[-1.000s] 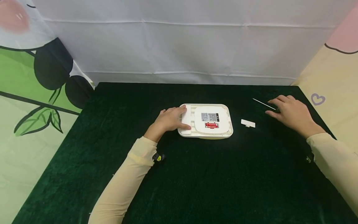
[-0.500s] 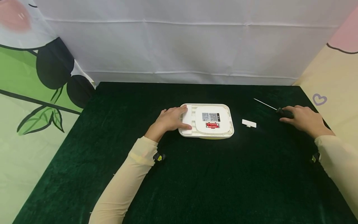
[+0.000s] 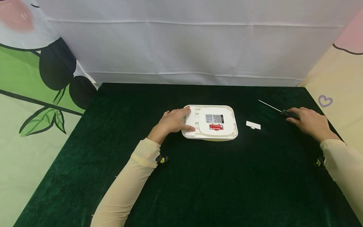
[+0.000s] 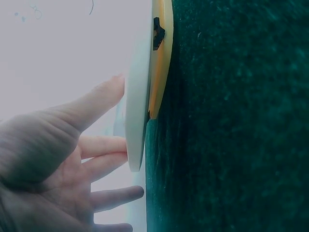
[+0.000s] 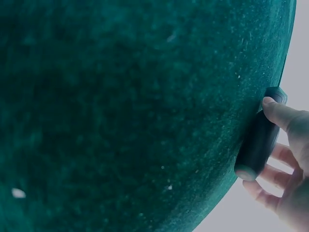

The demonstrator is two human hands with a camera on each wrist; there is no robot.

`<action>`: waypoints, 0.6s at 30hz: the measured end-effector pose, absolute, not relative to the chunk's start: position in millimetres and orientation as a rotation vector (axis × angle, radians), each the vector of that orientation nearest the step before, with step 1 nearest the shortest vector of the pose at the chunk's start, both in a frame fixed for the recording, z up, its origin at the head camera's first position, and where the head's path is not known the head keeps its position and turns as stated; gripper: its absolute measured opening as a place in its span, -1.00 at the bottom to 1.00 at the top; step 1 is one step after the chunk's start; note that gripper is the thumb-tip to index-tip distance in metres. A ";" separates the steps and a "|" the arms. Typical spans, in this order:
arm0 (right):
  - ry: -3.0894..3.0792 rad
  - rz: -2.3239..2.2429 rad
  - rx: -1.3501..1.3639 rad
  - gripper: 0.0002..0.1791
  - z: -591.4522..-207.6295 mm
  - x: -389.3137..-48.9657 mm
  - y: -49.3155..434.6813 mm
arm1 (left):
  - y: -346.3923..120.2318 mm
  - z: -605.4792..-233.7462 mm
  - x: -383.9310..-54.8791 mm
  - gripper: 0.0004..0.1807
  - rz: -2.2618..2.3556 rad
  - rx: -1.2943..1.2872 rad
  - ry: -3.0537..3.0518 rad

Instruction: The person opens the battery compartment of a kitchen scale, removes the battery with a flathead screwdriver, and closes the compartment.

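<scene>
Left hand (image 3: 173,122) rests on the left end of the white device (image 3: 211,123), which lies back-up at the middle of the dark green worktop (image 3: 198,183). Fingers (image 3: 184,111) straight and loosely spread over the top face; thumb along the near left edge. In the left wrist view the thumb lies on one side of the device's rim (image 4: 137,111) and the fingers on the other, with a yellow underside showing against the cloth. Position unchanged from 1.0 s and 0.5 s ago.

The device carries a grey label (image 3: 214,118) and a red one (image 3: 216,127) on its raised centre panel. No shift against the earlier frames beyond slight camera drift.

Just right of the device, not touching it, lies a small white cover piece (image 3: 253,125), flat on the worktop. Same spot as before.

Toward the far right corner lies a screwdriver (image 3: 279,109), thin metal shaft pointing to the far left, black handle under the right hand (image 3: 310,122). 1.0 s ago that hand lay flat and spread over the tool; 0.5 s ago it had closed on the handle. Now the fingers are curled round the handle, thumb tip pressed on it in the right wrist view (image 5: 277,111). Handle lies on the cloth.
</scene>
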State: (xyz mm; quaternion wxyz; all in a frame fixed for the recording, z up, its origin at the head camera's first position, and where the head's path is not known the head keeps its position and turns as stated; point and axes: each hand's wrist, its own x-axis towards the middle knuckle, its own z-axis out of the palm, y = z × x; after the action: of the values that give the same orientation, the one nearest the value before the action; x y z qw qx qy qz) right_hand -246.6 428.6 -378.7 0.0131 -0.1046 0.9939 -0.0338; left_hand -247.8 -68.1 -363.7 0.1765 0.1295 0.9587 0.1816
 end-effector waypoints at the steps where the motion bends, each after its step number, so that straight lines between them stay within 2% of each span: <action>1: 3.097 -0.101 -0.329 -0.52 -378.7 -246.3 428.7 | -68.0 -363.7 -247.7 -0.02 0.515 0.366 2.713; 9: 3.112 -0.030 -0.445 -0.58 -370.8 -245.8 421.6 | -67.7 -364.2 -248.7 -0.03 0.503 0.385 2.715; 18: 3.203 0.046 -0.616 -0.66 -347.0 -243.8 388.9 | -68.6 -364.3 -249.4 -0.02 0.504 0.379 2.707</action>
State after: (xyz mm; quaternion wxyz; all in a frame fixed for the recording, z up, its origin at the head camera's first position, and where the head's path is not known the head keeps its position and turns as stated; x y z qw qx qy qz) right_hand -243.8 388.9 -347.0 -0.0603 -0.1885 0.9801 0.0140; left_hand -249.4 -68.6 -364.3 0.1801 0.1341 0.9580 0.1782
